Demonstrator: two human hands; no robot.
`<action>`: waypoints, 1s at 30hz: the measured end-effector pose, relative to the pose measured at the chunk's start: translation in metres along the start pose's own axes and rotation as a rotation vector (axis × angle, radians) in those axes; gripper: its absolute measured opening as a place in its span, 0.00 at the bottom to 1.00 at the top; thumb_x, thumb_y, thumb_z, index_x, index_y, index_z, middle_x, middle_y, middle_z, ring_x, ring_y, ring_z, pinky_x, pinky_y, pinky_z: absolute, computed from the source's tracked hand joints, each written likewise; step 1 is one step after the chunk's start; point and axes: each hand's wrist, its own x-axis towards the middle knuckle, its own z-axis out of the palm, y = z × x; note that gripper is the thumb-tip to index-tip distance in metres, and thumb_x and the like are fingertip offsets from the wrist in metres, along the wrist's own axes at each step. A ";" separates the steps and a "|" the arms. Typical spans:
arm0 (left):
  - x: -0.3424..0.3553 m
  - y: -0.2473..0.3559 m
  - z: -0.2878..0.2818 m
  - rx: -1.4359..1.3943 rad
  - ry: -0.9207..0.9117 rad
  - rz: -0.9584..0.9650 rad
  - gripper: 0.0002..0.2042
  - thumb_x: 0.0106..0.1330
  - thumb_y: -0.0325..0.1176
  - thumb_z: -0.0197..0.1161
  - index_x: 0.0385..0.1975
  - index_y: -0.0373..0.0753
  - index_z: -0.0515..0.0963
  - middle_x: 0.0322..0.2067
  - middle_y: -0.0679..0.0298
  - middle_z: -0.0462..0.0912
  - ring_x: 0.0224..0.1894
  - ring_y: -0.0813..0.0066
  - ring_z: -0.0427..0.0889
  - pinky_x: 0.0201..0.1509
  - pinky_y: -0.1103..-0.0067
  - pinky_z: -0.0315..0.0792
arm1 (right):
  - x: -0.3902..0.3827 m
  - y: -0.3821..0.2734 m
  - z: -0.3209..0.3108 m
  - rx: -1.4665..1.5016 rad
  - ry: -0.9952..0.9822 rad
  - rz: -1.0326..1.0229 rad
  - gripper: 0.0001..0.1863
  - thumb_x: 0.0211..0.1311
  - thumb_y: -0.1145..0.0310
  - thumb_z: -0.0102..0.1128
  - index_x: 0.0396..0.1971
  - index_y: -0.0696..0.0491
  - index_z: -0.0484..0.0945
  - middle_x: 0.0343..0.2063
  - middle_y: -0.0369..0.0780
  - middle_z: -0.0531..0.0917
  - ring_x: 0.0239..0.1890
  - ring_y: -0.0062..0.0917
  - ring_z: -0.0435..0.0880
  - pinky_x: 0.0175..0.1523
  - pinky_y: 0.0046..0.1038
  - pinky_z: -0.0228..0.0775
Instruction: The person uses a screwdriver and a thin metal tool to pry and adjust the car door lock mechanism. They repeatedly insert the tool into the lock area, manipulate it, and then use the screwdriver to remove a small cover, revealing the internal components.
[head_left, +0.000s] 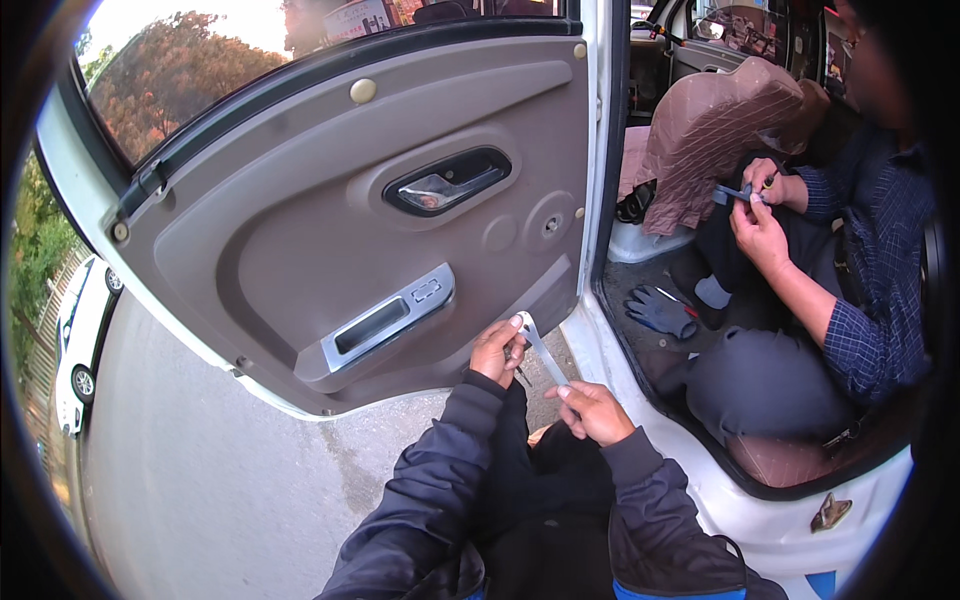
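Observation:
Between my two hands is a pale grey window crank handle [544, 355], slim and long with a rounded upper end. My left hand [497, 350] pinches that rounded end between thumb and fingers. The lower end is gripped by my right hand [593, 411], whose fingers are curled and partly hide it. Just beyond my hands stands the open vehicle door panel [310, 190], brown-grey. A small round splined fitting [550, 226] sits on it, with a door latch handle [448, 182] to its left. Lower down is a silver armrest plate [388, 317] with a dark recess.
At the right, a person [880, 260] sits in the doorway, holding a blue-grey part [735, 194] and a small tool. Grey gloves [660, 310] lie on the vehicle floor near a quilted seat [715, 125]. A white car [88, 330] is parked far left on the pavement [210, 470].

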 end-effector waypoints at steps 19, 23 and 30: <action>-0.140 0.027 0.067 0.123 -0.003 0.150 0.14 0.73 0.37 0.66 0.41 0.29 0.81 0.16 0.70 0.69 0.17 0.84 0.63 0.22 0.83 0.54 | -0.075 -0.007 0.052 -0.091 -0.129 -0.180 0.21 0.82 0.59 0.49 0.54 0.61 0.81 0.22 0.33 0.78 0.19 0.13 0.71 0.28 0.18 0.64; -0.159 0.020 0.061 -0.035 0.101 0.213 0.16 0.75 0.38 0.63 0.42 0.27 0.80 0.19 0.69 0.70 0.17 0.83 0.63 0.22 0.83 0.55 | -0.084 -0.005 0.051 -0.052 -0.050 -0.255 0.17 0.79 0.64 0.54 0.53 0.62 0.81 0.26 0.37 0.83 0.21 0.15 0.76 0.29 0.18 0.68; -0.162 0.012 0.055 -0.187 -0.016 0.004 0.15 0.79 0.40 0.57 0.41 0.31 0.78 0.20 0.65 0.75 0.17 0.79 0.66 0.22 0.81 0.59 | -0.078 -0.011 0.054 0.403 0.049 -0.563 0.22 0.72 0.71 0.62 0.62 0.63 0.72 0.34 0.43 0.85 0.31 0.23 0.85 0.38 0.24 0.80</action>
